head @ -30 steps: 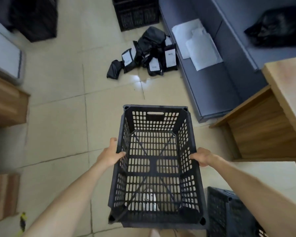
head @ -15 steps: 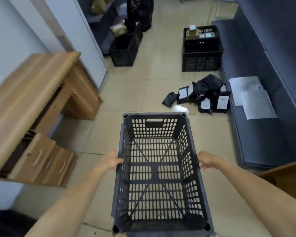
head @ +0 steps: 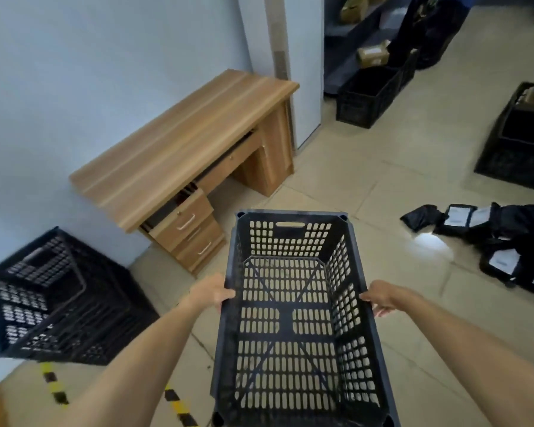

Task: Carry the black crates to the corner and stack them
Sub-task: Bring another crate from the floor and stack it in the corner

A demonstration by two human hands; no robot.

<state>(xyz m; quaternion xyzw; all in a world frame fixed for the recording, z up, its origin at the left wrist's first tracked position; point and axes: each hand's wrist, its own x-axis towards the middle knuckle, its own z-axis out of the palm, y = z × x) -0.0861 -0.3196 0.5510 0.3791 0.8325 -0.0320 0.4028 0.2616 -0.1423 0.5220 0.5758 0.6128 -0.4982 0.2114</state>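
I hold an empty black perforated crate (head: 293, 322) in front of me, off the floor, its open top facing up. My left hand (head: 211, 292) grips its left rim and my right hand (head: 383, 300) grips its right rim. A stack of black crates (head: 53, 300) stands at the lower left against the pale wall, blurred by motion. Another black crate (head: 367, 97) sits on the floor far back by the shelves, and a stack of two black crates (head: 521, 140) stands at the right edge.
A wooden desk (head: 182, 140) with drawers stands along the wall beyond the left stack. Black packages with white labels (head: 487, 238) lie on the tiled floor at the right. Yellow-black tape (head: 54, 383) marks the floor at the lower left. Shelves with boxes (head: 370, 53) fill the far back.
The view has swung to the left with the crate still held in both hands. The desk has moved toward the middle, the left stack of crates has come into sight, and the sofa has gone out of view.
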